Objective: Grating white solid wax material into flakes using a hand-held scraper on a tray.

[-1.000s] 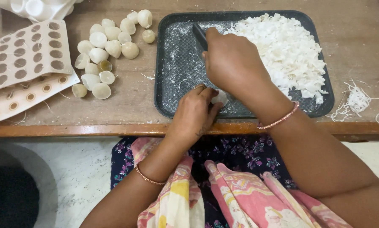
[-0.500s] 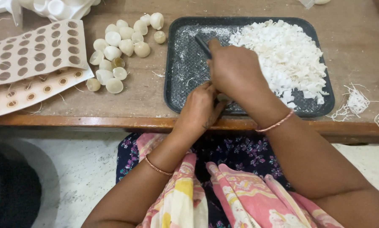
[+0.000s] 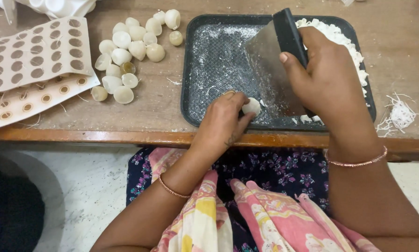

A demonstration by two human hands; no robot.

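Right hand (image 3: 328, 77) closed around the black handle of a flat metal scraper blade (image 3: 271, 70), blade tilted, lower edge down on the dark tray (image 3: 209, 70) near its front rim. Left hand (image 3: 223, 123) curled, fingertips pinching one small pale round piece (image 3: 252, 106) against the tray floor, just beside the blade edge. Done so far, by my reading: a large heap of white chopped bits (image 3: 342, 39) fills the right part of the tray, partly hidden by the right hand; the left part carries only white dust. Left to do: a cluster of whole pale round pieces (image 3: 130, 51), roughly fifteen to twenty, sits on the tabletop (image 3: 162, 112) left of the tray, untouched. Judgement: well past halfway. Perforated cardboard sheets (image 3: 32, 60) lie further left; white shreds (image 3: 398, 114) at right.
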